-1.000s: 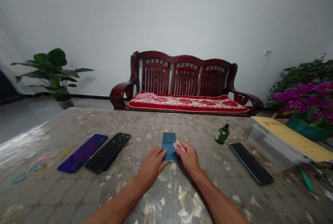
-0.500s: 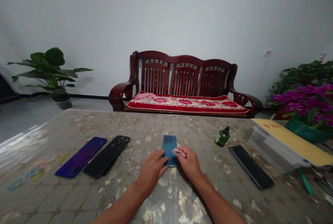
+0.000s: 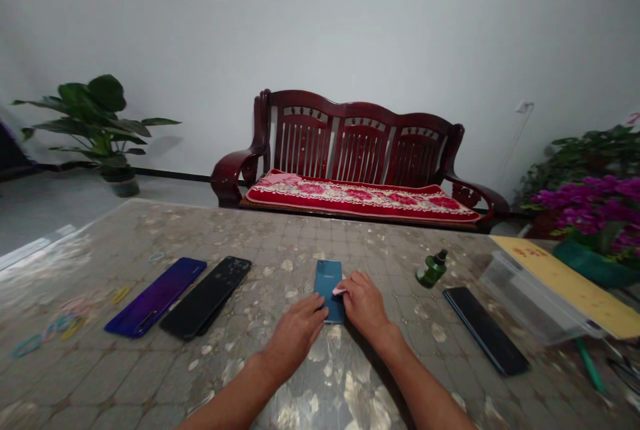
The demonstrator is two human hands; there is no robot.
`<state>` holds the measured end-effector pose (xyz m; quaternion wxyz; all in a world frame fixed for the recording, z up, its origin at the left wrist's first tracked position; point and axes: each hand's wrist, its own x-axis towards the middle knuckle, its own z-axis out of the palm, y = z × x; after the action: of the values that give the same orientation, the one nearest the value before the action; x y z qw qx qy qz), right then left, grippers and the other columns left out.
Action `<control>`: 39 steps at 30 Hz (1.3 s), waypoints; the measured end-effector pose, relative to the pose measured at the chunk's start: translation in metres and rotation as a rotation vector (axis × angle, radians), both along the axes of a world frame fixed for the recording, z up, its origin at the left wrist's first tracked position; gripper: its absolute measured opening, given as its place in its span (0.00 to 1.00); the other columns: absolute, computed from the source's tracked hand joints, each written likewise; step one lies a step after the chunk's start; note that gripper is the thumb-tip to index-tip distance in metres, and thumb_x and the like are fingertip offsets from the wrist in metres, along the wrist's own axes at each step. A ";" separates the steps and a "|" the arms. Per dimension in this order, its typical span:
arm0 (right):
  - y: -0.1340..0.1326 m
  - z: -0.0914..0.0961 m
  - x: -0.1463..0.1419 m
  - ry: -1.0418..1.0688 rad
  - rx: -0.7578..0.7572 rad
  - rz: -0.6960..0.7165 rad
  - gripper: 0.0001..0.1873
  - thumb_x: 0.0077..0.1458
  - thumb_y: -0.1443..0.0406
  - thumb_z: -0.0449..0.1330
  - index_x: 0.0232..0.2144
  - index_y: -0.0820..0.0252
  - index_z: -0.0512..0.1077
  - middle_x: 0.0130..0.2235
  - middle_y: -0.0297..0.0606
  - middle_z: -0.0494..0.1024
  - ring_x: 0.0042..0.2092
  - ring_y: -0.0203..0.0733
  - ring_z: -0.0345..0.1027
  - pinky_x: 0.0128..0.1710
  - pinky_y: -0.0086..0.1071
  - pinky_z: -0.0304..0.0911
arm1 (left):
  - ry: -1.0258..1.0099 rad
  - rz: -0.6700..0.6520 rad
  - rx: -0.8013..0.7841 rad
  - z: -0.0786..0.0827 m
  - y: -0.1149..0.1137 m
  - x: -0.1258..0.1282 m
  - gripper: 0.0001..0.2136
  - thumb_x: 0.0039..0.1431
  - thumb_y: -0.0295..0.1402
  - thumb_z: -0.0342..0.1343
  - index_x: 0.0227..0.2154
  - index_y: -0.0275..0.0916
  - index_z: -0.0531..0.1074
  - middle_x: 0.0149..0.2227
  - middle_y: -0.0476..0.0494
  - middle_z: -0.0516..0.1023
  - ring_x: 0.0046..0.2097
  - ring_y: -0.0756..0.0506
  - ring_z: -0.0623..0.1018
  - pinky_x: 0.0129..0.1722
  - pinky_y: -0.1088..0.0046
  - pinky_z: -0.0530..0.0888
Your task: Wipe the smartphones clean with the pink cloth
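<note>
A blue smartphone (image 3: 327, 273) lies back side up on the patterned tablecloth, directly in front of me. My left hand (image 3: 299, 327) holds its lower left edge, fingertips on the back and thumb near the bottom edge. Pinched in my right hand (image 3: 364, 303) is a small pale pink cloth (image 3: 339, 291), pressed against the right part of the phone's back. Most of the cloth is hidden by the fingers.
To the left lie a purple phone (image 3: 155, 297), a black phone case (image 3: 207, 297) and several coloured bands (image 3: 73, 317). On the right stand a green spray bottle (image 3: 431, 270), a dark phone (image 3: 485, 330) and a clear plastic box (image 3: 535, 297) under a yellow envelope (image 3: 570, 283).
The right hand has shifted slightly on the phone's back, and less of the cloth shows now. My left hand stays at the lower left edge. The camera view has tilted slightly.
</note>
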<state>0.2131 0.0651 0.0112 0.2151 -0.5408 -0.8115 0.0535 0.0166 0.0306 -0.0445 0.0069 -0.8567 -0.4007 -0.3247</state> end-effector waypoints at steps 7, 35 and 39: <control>0.047 0.006 -0.011 -0.158 -0.025 -0.052 0.14 0.61 0.70 0.53 0.38 0.55 0.78 0.41 0.40 0.77 0.46 0.42 0.66 0.47 0.30 0.59 | 0.039 0.007 0.000 0.005 -0.001 0.002 0.09 0.62 0.25 0.54 0.42 0.39 0.77 0.47 0.39 0.80 0.51 0.41 0.79 0.51 0.60 0.78; 0.050 0.011 -0.010 -0.202 -0.094 -0.044 0.11 0.62 0.69 0.53 0.34 0.58 0.76 0.39 0.39 0.77 0.43 0.40 0.68 0.42 0.27 0.56 | 0.048 0.029 -0.104 0.013 -0.004 0.003 0.09 0.59 0.25 0.59 0.42 0.40 0.77 0.49 0.42 0.80 0.52 0.40 0.78 0.53 0.60 0.76; 0.061 0.015 -0.017 -0.227 -0.112 -0.090 0.11 0.60 0.70 0.53 0.34 0.58 0.76 0.40 0.40 0.77 0.44 0.39 0.68 0.41 0.27 0.56 | 0.043 0.023 -0.085 0.015 -0.005 0.003 0.09 0.61 0.25 0.57 0.43 0.39 0.77 0.49 0.41 0.80 0.52 0.40 0.78 0.54 0.60 0.75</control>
<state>0.1959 0.1259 0.0262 0.0936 -0.5903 -0.8013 0.0273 0.0196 0.0255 -0.0297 -0.0173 -0.8583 -0.4238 -0.2888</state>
